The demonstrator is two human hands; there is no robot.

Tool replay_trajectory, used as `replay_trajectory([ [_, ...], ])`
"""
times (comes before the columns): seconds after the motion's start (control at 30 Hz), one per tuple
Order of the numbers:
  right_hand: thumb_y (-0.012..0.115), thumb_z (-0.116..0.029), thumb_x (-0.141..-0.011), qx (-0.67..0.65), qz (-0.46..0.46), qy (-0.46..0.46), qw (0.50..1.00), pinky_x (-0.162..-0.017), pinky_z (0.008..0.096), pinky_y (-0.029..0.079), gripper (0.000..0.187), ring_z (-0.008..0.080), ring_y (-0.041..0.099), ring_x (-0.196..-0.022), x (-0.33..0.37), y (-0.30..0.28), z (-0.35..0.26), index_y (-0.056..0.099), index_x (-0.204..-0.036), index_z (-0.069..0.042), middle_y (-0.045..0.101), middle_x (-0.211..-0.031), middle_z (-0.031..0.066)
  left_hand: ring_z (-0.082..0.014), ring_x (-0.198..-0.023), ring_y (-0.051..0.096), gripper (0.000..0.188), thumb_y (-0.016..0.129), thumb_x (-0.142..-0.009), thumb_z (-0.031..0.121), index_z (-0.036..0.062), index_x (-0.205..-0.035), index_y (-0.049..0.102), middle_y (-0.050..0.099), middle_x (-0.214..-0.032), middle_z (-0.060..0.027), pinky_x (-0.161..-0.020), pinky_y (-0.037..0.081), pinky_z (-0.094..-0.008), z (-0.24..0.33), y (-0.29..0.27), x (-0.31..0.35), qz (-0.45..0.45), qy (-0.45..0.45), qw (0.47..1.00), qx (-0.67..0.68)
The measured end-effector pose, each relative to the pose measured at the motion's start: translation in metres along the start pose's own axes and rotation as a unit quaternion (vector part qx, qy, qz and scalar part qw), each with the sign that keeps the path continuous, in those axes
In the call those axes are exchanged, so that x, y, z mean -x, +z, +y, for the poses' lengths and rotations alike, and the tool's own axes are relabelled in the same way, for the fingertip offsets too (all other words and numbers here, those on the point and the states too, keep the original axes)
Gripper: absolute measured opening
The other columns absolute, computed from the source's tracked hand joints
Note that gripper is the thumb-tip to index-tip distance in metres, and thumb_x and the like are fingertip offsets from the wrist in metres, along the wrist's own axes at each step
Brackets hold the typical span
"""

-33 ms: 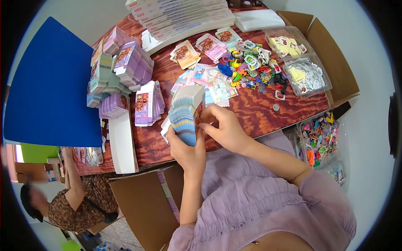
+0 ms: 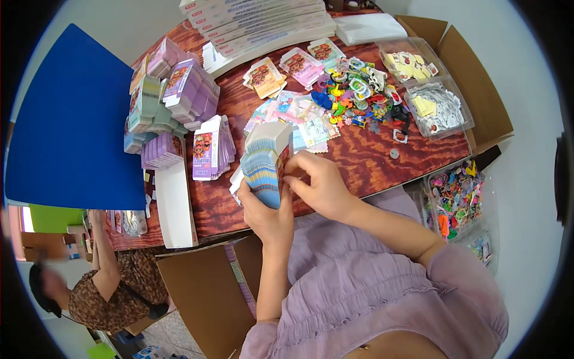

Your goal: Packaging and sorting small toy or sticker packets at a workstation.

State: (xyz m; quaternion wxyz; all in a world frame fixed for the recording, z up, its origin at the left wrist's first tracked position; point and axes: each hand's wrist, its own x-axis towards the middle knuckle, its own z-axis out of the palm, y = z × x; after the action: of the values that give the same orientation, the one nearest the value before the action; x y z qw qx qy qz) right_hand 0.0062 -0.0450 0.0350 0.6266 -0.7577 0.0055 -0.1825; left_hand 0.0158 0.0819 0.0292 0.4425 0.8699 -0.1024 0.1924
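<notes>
My left hand (image 2: 267, 214) grips a thick stack of flat printed cards (image 2: 263, 160) from below and holds it upright over the near edge of the wooden table (image 2: 359, 157). My right hand (image 2: 321, 184) rests against the right face of the stack, its fingertips pinching the outermost card. Loose cards of the same kind (image 2: 299, 113) lie fanned on the table just behind the stack.
Piles of purple folded cartons (image 2: 190, 90) and a smaller one (image 2: 210, 146) sit left. A heap of small colourful toys (image 2: 362, 96), clear trays (image 2: 436, 107), a cardboard box (image 2: 478, 90), long flat boxes (image 2: 263, 18), a blue board (image 2: 66, 119). Another person (image 2: 101, 287) crouches lower left.
</notes>
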Motion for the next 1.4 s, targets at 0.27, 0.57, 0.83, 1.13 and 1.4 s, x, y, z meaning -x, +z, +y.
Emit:
replay_trajectory([
  [0.27,0.055,0.004,-0.077,-0.154,-0.002,0.061,0.986,-0.06,0.0298,0.046,0.008,0.0129,0.056,-0.071,0.014,-0.013,0.018,0.05,-0.076,-0.002,0.058,-0.08,0.0051,-0.031,-0.098,0.063,0.064,0.08,-0.074,0.009,-0.0055,-0.126,0.045,0.06,-0.11,-0.0202,-0.082,0.05,-0.0394,0.001,0.0,0.011,-0.048,-0.01,0.998,0.038],
  [0.57,0.062,-0.009,-0.089,-0.277,-0.179,0.228,0.916,-0.055,0.0197,0.04,0.008,0.0045,0.051,-0.064,0.042,-0.066,0.008,0.055,-0.091,-0.005,0.059,-0.083,0.0025,-0.0158,-0.098,0.062,0.045,0.07,-0.084,0.001,-0.0025,-0.123,0.049,0.062,-0.112,-0.0093,-0.086,0.051,-0.0295,-0.006,-0.004,0.012,-0.134,-0.308,0.815,0.471],
  [0.83,0.066,-0.005,-0.086,0.02,-0.076,0.016,0.997,-0.062,0.0303,0.046,0.007,0.0192,0.061,-0.069,0.054,-0.085,-0.013,0.063,-0.085,0.002,0.063,-0.078,0.0098,-0.0203,-0.104,0.064,0.043,0.064,-0.091,0.013,-0.0028,-0.129,0.048,0.062,-0.117,-0.0114,-0.09,0.053,-0.0352,-0.008,0.001,0.012,-0.155,-0.356,0.734,0.556],
  [1.13,0.066,-0.014,-0.084,0.241,-0.143,-0.074,0.957,-0.063,0.0411,0.049,0.013,0.0324,0.064,-0.08,0.052,-0.066,-0.029,0.059,-0.085,-0.003,0.064,-0.088,0.0134,-0.0188,-0.103,0.062,0.038,0.064,-0.089,0.005,-0.0005,-0.123,0.049,0.061,-0.111,-0.0098,-0.086,0.052,-0.0326,0.009,0.007,-0.009,-0.093,-0.285,0.82,0.488],
  [1.4,0.063,-0.007,-0.091,-0.17,-0.033,0.09,0.981,-0.068,0.0226,0.043,0.006,0.0052,0.055,-0.077,0.0,-0.118,-0.014,0.067,-0.09,-0.002,0.064,-0.085,-0.0002,-0.024,-0.107,0.063,0.063,0.073,-0.078,0.011,-0.006,-0.131,0.045,0.061,-0.118,-0.0138,-0.094,0.049,-0.0375,-0.03,-0.007,0.005,-0.258,-0.312,0.696,0.593],
])
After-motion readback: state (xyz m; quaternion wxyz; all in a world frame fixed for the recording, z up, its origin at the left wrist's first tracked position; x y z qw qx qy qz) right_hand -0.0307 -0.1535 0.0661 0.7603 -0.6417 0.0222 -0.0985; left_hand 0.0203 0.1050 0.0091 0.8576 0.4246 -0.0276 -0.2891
